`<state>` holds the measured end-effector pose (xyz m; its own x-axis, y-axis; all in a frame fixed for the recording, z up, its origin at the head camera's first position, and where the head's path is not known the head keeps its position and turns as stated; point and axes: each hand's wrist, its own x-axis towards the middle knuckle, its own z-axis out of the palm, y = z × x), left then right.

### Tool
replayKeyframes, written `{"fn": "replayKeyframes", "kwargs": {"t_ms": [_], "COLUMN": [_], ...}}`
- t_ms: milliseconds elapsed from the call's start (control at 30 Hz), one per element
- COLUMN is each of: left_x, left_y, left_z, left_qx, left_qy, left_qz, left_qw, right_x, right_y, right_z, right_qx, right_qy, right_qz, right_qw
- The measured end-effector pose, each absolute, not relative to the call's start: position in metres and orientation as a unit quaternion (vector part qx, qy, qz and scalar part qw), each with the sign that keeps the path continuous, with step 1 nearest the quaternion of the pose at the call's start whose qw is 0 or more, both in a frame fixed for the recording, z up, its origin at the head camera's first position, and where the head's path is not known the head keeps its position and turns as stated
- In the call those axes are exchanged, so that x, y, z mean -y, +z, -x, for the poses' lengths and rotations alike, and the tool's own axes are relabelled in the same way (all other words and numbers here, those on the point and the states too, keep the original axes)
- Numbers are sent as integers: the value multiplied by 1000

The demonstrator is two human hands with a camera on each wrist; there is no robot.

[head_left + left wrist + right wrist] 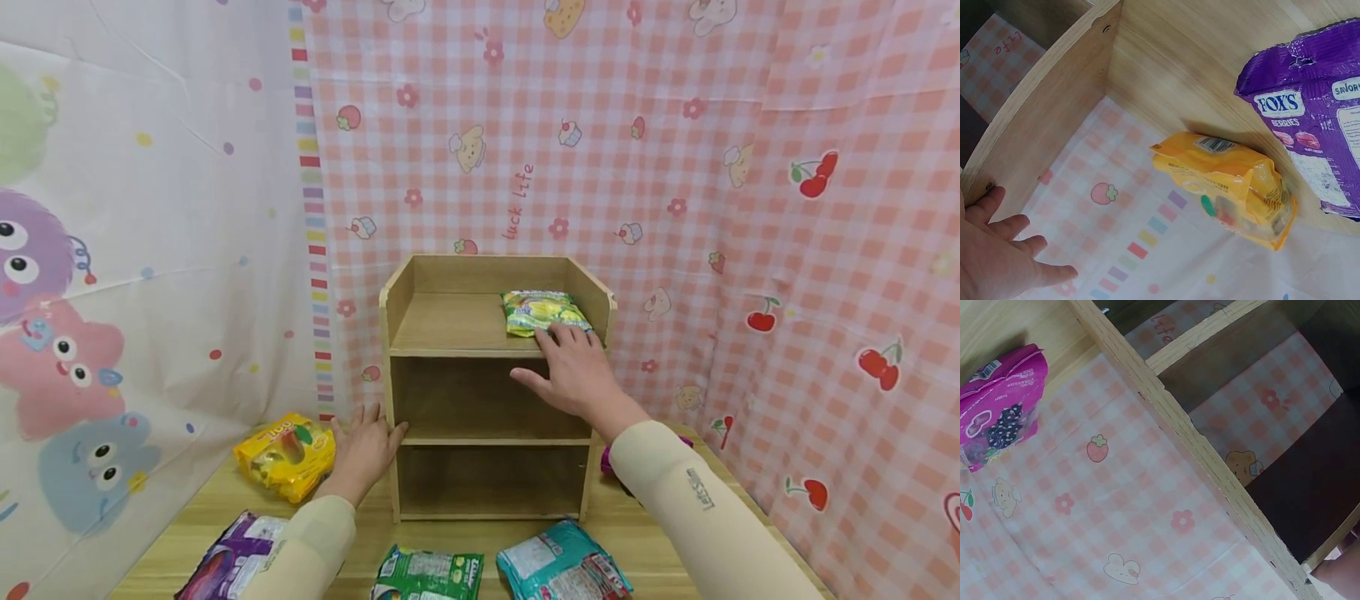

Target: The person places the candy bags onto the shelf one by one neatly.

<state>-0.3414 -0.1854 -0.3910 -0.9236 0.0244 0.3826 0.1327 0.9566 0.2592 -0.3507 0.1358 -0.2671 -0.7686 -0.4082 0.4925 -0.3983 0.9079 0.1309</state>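
Note:
A small wooden shelf with three levels stands in the middle of the head view. On the right side of its top level lies a green and yellow candy bag. The fingertips of my right hand reach the bag's front edge, with the thumb stretched out to the left. In the right wrist view only a bit of that hand shows at the lower right. My left hand has its fingers spread and touches the shelf's left side panel, as the left wrist view also shows.
A yellow bag and a purple Fox's Berries bag lie left of the shelf. In front are a green bag and a teal bag. A magenta bag is at the right. Patterned curtains surround the table.

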Motion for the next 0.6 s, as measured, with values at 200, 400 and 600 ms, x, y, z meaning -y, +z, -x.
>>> {"fn": "replayKeyframes", "kwargs": {"t_ms": [200, 400, 600], "left_x": [186, 186, 186], "left_y": [-390, -390, -390], "left_z": [342, 342, 343], "left_qx": [972, 972, 973], "left_qy": [-136, -137, -140], "left_qz": [41, 40, 39], "left_qw": [189, 186, 182], "right_x": [-135, -135, -135], "right_y": [-267, -269, -270], "right_z": [351, 351, 349], "right_qx": [948, 950, 939], "right_qy": [5, 8, 7], "right_qz": [-206, -204, -213], "right_qw": [244, 238, 271]}}
